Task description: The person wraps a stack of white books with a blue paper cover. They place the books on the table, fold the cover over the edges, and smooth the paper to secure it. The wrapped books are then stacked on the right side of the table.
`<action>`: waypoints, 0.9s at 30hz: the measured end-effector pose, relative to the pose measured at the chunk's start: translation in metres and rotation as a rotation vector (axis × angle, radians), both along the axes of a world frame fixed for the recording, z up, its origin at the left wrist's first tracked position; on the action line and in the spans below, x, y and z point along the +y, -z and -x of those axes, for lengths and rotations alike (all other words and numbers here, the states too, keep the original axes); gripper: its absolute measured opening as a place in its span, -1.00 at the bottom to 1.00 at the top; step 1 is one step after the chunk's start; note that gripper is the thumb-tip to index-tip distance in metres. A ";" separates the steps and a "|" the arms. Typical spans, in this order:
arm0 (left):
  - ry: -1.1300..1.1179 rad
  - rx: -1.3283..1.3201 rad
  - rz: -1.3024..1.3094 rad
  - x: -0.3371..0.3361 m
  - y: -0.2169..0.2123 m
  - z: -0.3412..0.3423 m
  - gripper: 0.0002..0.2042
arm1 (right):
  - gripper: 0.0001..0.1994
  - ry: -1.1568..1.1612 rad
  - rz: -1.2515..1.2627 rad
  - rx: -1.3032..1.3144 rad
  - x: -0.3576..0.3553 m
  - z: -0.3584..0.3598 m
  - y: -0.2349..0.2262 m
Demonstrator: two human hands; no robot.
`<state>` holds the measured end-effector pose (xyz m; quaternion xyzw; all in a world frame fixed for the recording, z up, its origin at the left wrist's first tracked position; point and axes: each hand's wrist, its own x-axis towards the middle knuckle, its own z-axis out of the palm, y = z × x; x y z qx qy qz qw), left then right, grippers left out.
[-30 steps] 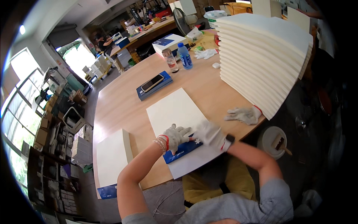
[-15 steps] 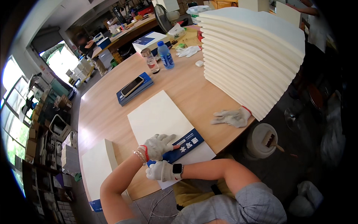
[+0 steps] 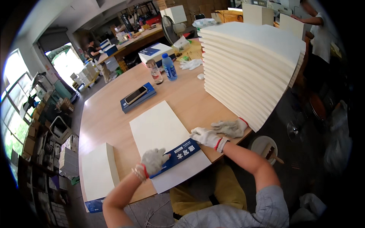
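Pressing flat, ungripping, both gloved hands, left hand (image 3: 154,160) and right hand (image 3: 205,137), hold a blue strip (image 3: 176,152) on a white sheet (image 3: 161,131), frame centre.

Counts on my bench (image 3: 110,114): 2 gloved hands, mine, left (image 3: 154,160) and right (image 3: 205,137). 1 flat white sheet (image 3: 159,133) with 1 blue strip (image 3: 178,152) on it. 1 tall stack of white boards (image 3: 247,64), too many layers to count. 1 smaller white stack (image 3: 97,171) at the left edge. 2 bottles: 1 blue water bottle (image 3: 169,67), 1 clear bottle (image 3: 155,72). 1 blue box (image 3: 138,98) carrying 1 phone (image 3: 135,95). Spare gloves: 1 loose glove (image 3: 230,127) by my right hand, 1 bunch of gloves (image 3: 191,64) farther back.
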<state>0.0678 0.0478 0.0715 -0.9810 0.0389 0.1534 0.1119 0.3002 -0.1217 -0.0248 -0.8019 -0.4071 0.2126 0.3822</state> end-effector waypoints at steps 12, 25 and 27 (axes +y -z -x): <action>-1.689 -0.693 2.729 -0.058 0.072 0.023 -0.68 | -0.58 -0.084 -0.264 1.138 0.096 -0.031 0.013; -1.238 -1.575 1.487 -0.027 0.040 0.228 -0.60 | -0.54 -0.488 -0.763 0.879 0.182 0.154 -0.020; -1.020 -2.016 1.327 -0.023 0.010 0.261 -0.57 | -0.62 -0.551 -0.582 0.780 0.200 0.203 -0.045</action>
